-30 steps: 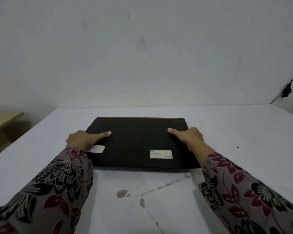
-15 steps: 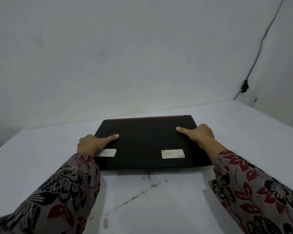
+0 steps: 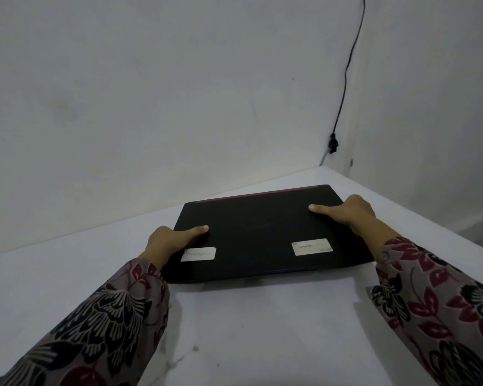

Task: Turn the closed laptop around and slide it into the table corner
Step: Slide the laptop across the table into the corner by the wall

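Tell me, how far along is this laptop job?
The laptop lies closed and flat, red strip facing the wall. In hand: the left hand and right hand grip its sides, thumbs on the lid. Left: a bare strip of table separates it from the corner where the walls meet, so it needs sliding further.

Illegible handwriting on laptop stickers [image 3: 312,246]

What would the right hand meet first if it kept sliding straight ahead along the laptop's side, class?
The right hand points toward the far right table corner. Past the laptop lies bare table, then probably the wall; depth is unclear.
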